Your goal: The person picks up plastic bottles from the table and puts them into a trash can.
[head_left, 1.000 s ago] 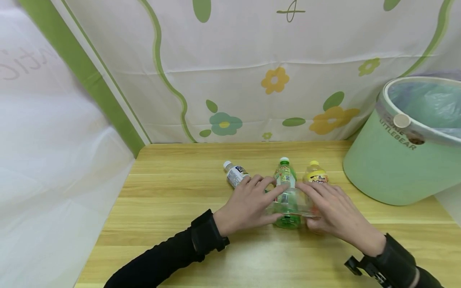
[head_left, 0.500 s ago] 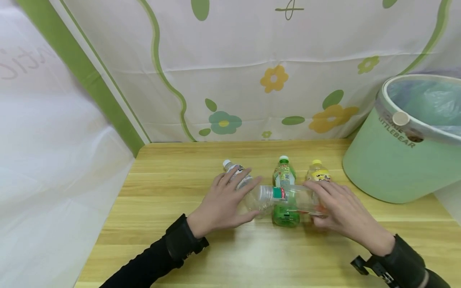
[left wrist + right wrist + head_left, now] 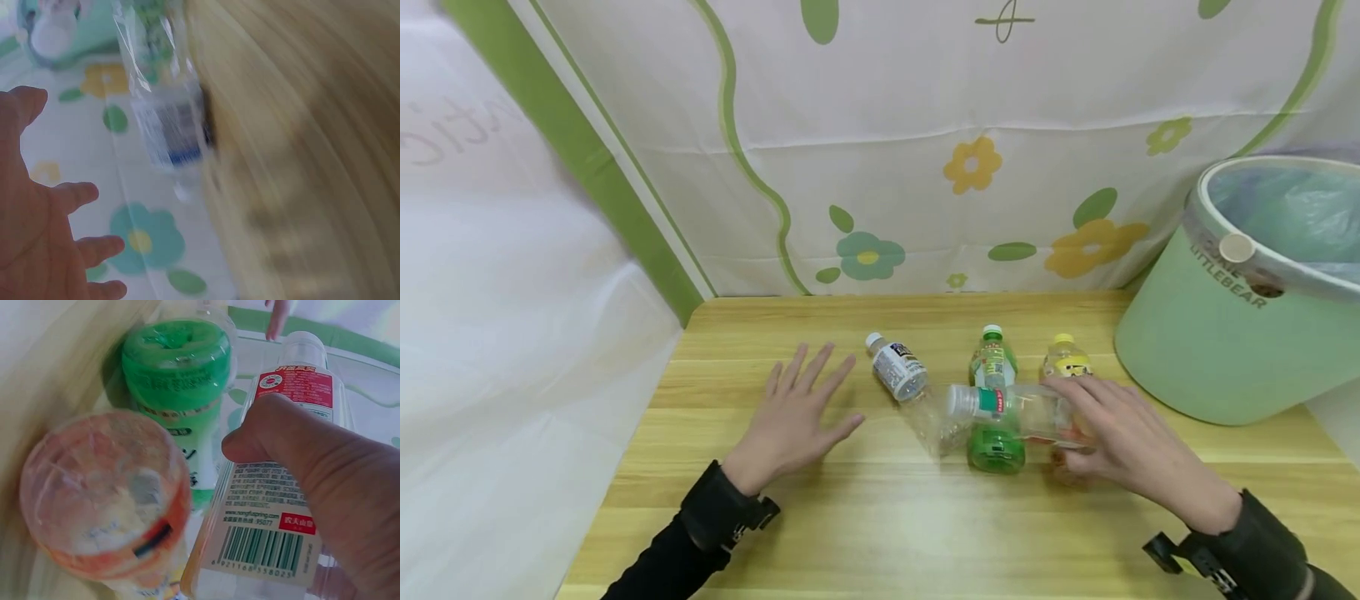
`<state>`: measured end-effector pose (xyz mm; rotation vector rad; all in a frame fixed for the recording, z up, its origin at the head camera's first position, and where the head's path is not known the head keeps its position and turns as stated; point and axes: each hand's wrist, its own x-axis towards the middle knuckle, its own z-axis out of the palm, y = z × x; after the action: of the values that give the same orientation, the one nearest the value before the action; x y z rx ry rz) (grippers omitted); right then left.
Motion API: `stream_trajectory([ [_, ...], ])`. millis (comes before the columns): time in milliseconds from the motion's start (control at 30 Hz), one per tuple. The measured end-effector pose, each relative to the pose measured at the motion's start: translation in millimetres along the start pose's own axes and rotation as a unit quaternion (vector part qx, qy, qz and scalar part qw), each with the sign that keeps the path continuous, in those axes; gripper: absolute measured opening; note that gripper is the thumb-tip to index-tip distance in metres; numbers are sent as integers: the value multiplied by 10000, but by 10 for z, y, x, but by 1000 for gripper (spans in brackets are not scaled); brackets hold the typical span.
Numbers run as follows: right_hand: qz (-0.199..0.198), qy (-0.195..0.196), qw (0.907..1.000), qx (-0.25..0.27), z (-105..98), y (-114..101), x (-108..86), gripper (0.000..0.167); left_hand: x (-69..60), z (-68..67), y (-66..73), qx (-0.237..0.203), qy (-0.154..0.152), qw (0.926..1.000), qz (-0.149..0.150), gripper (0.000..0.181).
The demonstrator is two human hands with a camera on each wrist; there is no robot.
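Note:
My right hand (image 3: 1138,450) grips a clear plastic bottle (image 3: 1033,410) with a white cap, held sideways across a green bottle (image 3: 997,450). In the right wrist view, the thumb presses the held bottle's (image 3: 262,487) side, above a barcode label. Close to that hand lies a yellow-capped bottle (image 3: 1067,358), partly hidden by the fingers; its reddish base (image 3: 106,487) faces the right wrist camera. My left hand (image 3: 786,425) holds nothing, fingers spread. To its right lies a white-labelled clear bottle (image 3: 898,367), cap pointing away to the upper left.
A pale green bin (image 3: 1232,342) with a plastic liner stands at the table's back right. Behind the wooden table (image 3: 760,325) hangs a floral-printed cloth (image 3: 887,167). White cloth (image 3: 512,375) covers the left side.
My left hand has left the held bottle and moved left, away from the bottles. My right hand, still gripping the clear bottle, has shifted slightly right.

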<state>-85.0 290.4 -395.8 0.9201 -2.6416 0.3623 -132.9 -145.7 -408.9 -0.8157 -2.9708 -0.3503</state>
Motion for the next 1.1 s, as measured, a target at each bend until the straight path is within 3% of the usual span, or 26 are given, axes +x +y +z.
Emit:
stream_trajectory([
  [133,130,-82,9999,-49,-108,19,-16,96,-78,15,-201,66,2,9991,-408,80],
  [333,-64,174,9995,-247,-293,124,-36,84,-170,35,-378,130,-22,9968,-786,81],
  [433,-126,329,9986,-405,-419,172,-23,78,-187,11,-414,124,-24,9964,-835,82],
  [833,-167,588,9924,-1066,-1030,335,68,91,-198,-29,-493,-18,22,9957,-921,81],
  [1100,-103,1360,9817,-1326,-1349,432,124,92,-195,-35,-498,-69,-12,9955,-941,81],
])
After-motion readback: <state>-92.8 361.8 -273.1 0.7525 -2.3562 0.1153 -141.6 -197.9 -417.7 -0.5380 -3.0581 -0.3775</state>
